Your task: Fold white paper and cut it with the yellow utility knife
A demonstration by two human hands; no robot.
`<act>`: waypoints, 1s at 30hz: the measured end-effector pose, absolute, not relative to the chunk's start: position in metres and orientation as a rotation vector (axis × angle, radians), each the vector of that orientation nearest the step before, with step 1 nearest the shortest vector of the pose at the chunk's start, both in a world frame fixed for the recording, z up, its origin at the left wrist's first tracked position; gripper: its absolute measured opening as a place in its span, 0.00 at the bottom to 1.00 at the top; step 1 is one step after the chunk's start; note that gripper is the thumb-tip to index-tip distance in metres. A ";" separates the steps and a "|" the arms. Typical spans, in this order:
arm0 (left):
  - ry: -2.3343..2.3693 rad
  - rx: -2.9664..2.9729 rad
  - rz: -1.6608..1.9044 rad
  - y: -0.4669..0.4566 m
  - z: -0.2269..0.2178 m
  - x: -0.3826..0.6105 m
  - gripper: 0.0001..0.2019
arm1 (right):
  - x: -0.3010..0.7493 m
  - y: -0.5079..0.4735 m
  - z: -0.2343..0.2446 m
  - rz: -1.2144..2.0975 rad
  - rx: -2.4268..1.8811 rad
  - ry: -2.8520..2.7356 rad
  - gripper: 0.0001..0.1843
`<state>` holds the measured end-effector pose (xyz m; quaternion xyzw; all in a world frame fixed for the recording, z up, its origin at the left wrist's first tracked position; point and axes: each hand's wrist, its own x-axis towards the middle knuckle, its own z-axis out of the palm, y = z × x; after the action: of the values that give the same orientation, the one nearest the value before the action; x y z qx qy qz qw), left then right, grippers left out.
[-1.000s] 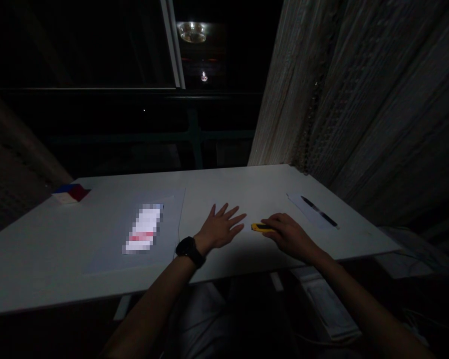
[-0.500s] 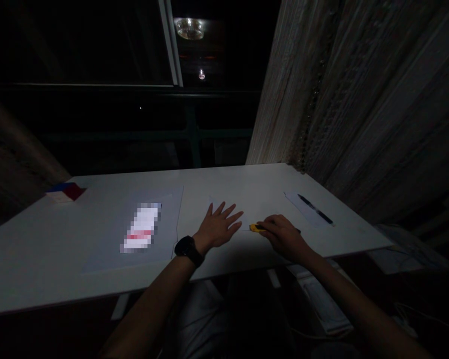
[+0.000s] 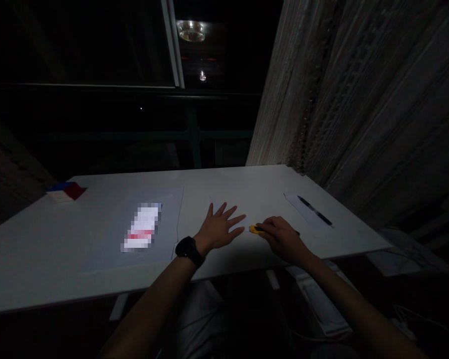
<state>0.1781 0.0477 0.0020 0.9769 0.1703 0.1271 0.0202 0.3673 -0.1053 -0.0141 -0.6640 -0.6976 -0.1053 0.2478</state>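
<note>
Cutter (image 3: 253, 229), yellow and black, taken as landmark; located at the worktop (image 3: 228, 182), yellow end pointing towards the left hand. Blade contact with the surface cannot be read in this light.

Right hand's grip (image 3: 282, 238): fingers closed around the cutter's body, yellow end exposed. Left hand's grip (image 3: 217, 230): palm down, fingers fanned wide, nothing seen held; just left of the cutter, not touching it. Pale sheet (image 3: 247, 223), faint, between the left fingertips and the cutter; outline too dim to trace.

Surroundings: black watch (image 3: 189, 251) on the left wrist, left of the cutter. Lit screen (image 3: 142, 227), pixelated, on a large sheet (image 3: 108, 257), further left. Blue, red and white cube (image 3: 65, 192) well left and beyond. Dark pen (image 3: 315, 211) right of the cutter, slightly beyond, alongside a paper slip (image 3: 301, 207).
</note>
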 end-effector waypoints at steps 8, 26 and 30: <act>0.562 3.015 0.308 0.050 0.000 0.180 0.24 | 0.364 -0.108 -0.017 -0.350 -1.790 -1.896 0.14; 0.585 3.009 0.308 0.050 -0.001 0.181 0.24 | 0.370 -0.112 -0.032 -0.442 -1.766 -1.926 0.15; 0.580 2.996 0.296 0.049 0.000 0.181 0.24 | 0.369 -0.117 -0.031 -0.433 -1.794 -1.912 0.15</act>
<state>0.1812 0.0492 0.0003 0.9765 0.1890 0.0964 0.0381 0.3692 -0.1172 -0.0309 -0.6553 -0.6986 -0.1582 0.2398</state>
